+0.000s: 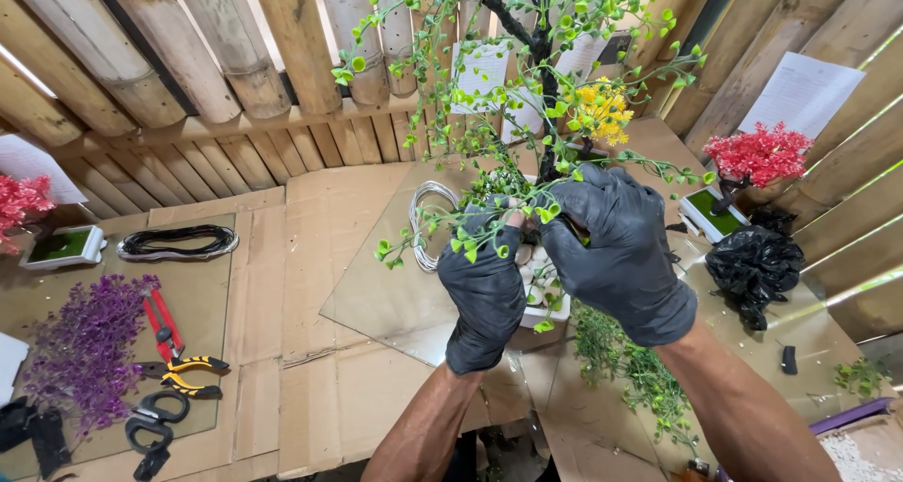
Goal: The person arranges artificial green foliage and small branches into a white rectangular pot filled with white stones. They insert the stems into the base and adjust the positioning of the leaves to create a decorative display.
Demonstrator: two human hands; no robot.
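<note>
Two gloved hands work at one green tree point(536, 59) at 12 o'clock. The left hand point(484, 289) pinches a twig point(442, 233); the right hand point(611, 247) curls shut over low branches. One red tree point(757, 158) stands at 3 o'clock. Two pliers point(174, 346) lie at 8 o'clock. The tree's pot point(544, 294) is mostly hidden; its top is cut off.

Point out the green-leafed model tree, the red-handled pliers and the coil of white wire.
green-leafed model tree point(547, 63): head view, on the dark trunk among the leaves.
red-handled pliers point(162, 320): head view, on the red handles, left of the hands.
coil of white wire point(420, 221): head view, on the coil's left loops.
</note>
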